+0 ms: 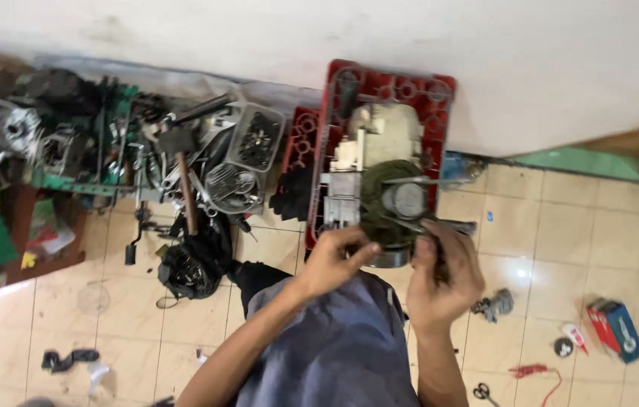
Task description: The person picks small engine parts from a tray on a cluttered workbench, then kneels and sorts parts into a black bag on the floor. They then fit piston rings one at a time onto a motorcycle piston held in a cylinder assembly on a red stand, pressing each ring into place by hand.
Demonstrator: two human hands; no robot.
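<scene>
The person sat on the tiled floor (561,226) over a small engine (380,188) that rested on a red plastic crate (440,87) against the white wall (485,45). The left hand (332,260) had its fingers curled in a pinch at the engine's near edge, beside the round dark flywheel (395,200); whether anything small sat between the fingertips, I could not tell. The right hand (444,275) was clenched around a dark tool (451,226) whose tip lay against the flywheel's rim. To my eye the work wanted a steady brace from the left hand and slow, square pressure on the tool — a slip would send it across the casing. A hammer (181,162) and loose parts lay in a heap to the left, scissors (483,392) near the knee.
</scene>
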